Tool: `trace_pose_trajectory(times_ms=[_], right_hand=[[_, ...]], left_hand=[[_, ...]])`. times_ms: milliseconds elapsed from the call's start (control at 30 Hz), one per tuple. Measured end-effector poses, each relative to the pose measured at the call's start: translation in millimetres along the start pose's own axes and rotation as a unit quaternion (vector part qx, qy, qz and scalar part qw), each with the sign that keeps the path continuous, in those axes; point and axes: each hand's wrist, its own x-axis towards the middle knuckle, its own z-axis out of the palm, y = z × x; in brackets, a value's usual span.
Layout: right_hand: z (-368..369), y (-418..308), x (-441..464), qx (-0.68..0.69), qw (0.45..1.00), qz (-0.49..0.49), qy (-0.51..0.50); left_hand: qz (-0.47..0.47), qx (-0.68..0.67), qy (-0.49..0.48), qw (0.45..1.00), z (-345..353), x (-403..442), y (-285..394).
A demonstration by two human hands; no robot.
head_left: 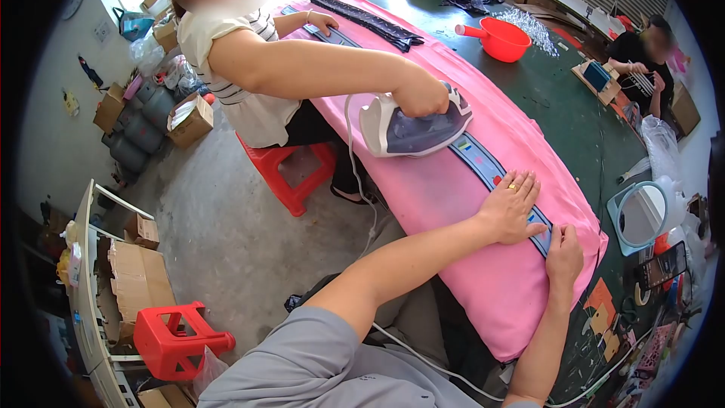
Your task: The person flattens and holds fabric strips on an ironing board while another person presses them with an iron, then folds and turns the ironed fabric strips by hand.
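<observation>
A blue patterned strip [483, 162] runs lengthwise over a pink cloth [427, 189] on the table. My left hand [515, 208] lies flat on the strip, fingers spread, with a ring on one finger. At the strip's near end, my right hand [565, 253] pinches its edge between thumb and finger. A co-worker's hand [421, 94] grips a white and dark blue iron [423, 130], which rests on the strip farther up. The co-worker's other hand [323, 23] touches the strip's far end.
A folded black cloth [366, 21] lies on the pink cloth's far part. Beyond are a red ladle [504, 39], a round mirror [642, 215], a phone [663, 266] and scissors [627, 311]. The iron's cord [350, 143] hangs at the left. Another person [642, 68] sits far right.
</observation>
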Motion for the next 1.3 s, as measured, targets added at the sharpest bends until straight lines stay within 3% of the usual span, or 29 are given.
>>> trace_pose_trajectory(times_ms=[800,900,1000,1100,1133,1233,1267,1300], right_hand=[[3,5,2,-0.002,1.0,-0.003,-0.005],[2,6,7,0.022,1.0,0.003,0.0],[2,20,18,0.02,0.999,-0.034,0.013],[0,37,25,-0.008,0.998,-0.06,0.003],[5,38,28,-0.003,0.998,-0.066,0.008],[10,54,32,-0.016,0.997,-0.07,-0.038],[10,54,32,-0.027,0.997,-0.06,-0.048],[10,54,33,-0.029,0.996,-0.066,-0.06]], left_hand=[[-0.008,0.016,-0.006,1.0,0,-1,-1],[-0.007,-0.198,-0.015,0.98,-20,-10,1],[-0.026,-0.443,0.026,0.896,-50,-47,1],[-0.076,-0.508,-0.005,0.858,-105,-141,-10],[-0.188,-0.557,-0.022,0.808,-128,-176,-17],[-0.378,-0.379,-0.016,0.844,-161,-291,-57],[-0.4,-0.299,-0.035,0.866,-170,-335,-67],[-0.443,-0.2,-0.13,0.864,-189,-369,-69]])
